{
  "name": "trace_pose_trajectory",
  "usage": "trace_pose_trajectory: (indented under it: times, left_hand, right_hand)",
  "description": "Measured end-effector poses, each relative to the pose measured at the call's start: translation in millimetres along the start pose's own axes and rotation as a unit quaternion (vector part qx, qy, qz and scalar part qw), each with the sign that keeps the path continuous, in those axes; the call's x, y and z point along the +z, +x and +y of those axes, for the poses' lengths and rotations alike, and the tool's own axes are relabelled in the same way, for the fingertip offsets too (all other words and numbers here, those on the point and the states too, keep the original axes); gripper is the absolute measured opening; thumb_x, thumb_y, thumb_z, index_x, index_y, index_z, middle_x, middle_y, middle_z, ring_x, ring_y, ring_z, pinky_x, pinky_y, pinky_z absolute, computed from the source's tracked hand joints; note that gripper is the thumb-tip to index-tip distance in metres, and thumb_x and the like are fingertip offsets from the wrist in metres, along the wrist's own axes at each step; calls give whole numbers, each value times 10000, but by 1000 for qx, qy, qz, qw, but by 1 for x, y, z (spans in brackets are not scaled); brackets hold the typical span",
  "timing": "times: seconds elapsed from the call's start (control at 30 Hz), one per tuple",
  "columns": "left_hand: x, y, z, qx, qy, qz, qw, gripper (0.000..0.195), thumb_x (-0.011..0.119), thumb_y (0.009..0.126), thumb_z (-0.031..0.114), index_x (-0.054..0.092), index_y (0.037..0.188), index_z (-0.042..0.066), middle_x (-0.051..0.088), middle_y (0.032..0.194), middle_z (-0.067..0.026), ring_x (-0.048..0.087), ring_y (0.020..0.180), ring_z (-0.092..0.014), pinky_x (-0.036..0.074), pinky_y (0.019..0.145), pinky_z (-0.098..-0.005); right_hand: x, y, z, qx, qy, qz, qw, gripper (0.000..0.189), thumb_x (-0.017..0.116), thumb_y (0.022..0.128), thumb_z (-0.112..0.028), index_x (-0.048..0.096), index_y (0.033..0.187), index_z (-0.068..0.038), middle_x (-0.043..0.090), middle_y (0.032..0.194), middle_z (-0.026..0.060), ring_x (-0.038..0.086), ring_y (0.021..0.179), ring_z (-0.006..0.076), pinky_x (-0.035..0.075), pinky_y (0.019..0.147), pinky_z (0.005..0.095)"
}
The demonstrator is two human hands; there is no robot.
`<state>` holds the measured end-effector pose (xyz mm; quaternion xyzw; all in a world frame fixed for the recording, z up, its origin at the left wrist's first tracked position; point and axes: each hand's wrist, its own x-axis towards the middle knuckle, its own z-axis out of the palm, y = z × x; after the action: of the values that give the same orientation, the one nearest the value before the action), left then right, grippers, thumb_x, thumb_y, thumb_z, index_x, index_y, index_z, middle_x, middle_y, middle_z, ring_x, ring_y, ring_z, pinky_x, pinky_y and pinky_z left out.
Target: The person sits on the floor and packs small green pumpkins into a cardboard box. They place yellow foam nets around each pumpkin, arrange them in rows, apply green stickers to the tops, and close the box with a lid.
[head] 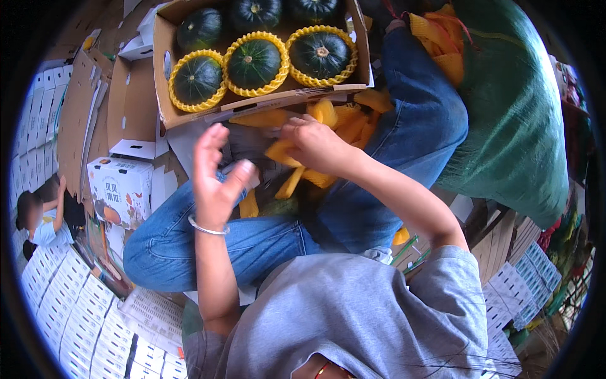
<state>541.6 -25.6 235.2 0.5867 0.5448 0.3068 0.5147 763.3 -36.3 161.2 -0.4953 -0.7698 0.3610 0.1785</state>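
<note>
My left hand (pixel 215 184) is raised over my bent leg, blurred, fingers apart and holding nothing; a metal bangle (pixel 208 228) circles its wrist. Curled among loose yellow foam net sleeves (pixel 360 125) in my lap, my right hand (pixel 315 142) grips one yellow foam net (pixel 281 152); its fingertips are partly hidden. Just beyond both hands, an open cardboard box (pixel 265 102) holds dark green kabocha squashes. Three in the near row, such as the middle squash (pixel 253 64), wear yellow foam nets. Three in the far row, including the left squash (pixel 200 29), show no nets.
A large green sack (pixel 516 118) bulges at my right. To the left are an open carton (pixel 135 104), a printed white box (pixel 120 189) and flattened cardboard (pixel 75 123). Stacked white boxes (pixel 71 308) line the left side, where another person (pixel 49 227) sits.
</note>
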Motion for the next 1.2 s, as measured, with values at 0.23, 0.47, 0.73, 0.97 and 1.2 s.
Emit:
trace_pose_trajectory:
  times: [0.23, 0.47, 0.73, 0.97, 1.2]
  left_hand:
    - [32, -16, -12, -74, -156, -105, 979, 325, 639, 918, 175, 537, 1166, -8, 609, 1112, -96, 571, 965, -135, 460, 830, -262]
    - [10, -32, 9, -121, -339, -30, 933, 272, 631, 928, 211, 618, 1072, -19, 654, 993, -70, 609, 843, -127, 484, 801, -245]
    - [3, -15, 24, -8, -292, -8, 956, 612, 713, 792, 11, 405, 1319, 56, 579, 1023, -52, 602, 895, -108, 495, 791, -238]
    - [-29, 5, 26, -69, -262, -100, 957, 719, 746, 801, 280, 415, 1369, -11, 631, 1082, -84, 625, 945, -172, 486, 857, -273]
    - [-28, 20, 29, 18, -265, -159, 951, 559, 709, 862, 273, 503, 1297, -10, 577, 950, -17, 574, 926, -115, 464, 847, -232]
  right_hand:
    - [-46, -6, -57, -42, -39, 276, 960, 305, 687, 790, -21, 575, 1073, -11, 628, 1044, 163, 643, 914, 303, 515, 791, 350]
    - [-62, -15, -69, 23, 256, -43, 965, 327, 700, 865, -266, 603, 974, 27, 666, 815, 113, 627, 697, 171, 506, 657, 315]
    - [-51, 2, -78, 114, 435, 49, 892, 316, 772, 717, -22, 571, 961, -11, 621, 873, 16, 554, 804, 87, 474, 728, 260]
    - [-46, 2, -70, 91, 764, -54, 636, 382, 749, 789, -10, 487, 1063, -60, 659, 870, 57, 662, 840, 141, 540, 732, 258]
    - [-83, 36, -81, 49, 790, 41, 610, 299, 728, 777, -175, 581, 1006, -51, 641, 915, 62, 657, 865, 179, 555, 776, 340]
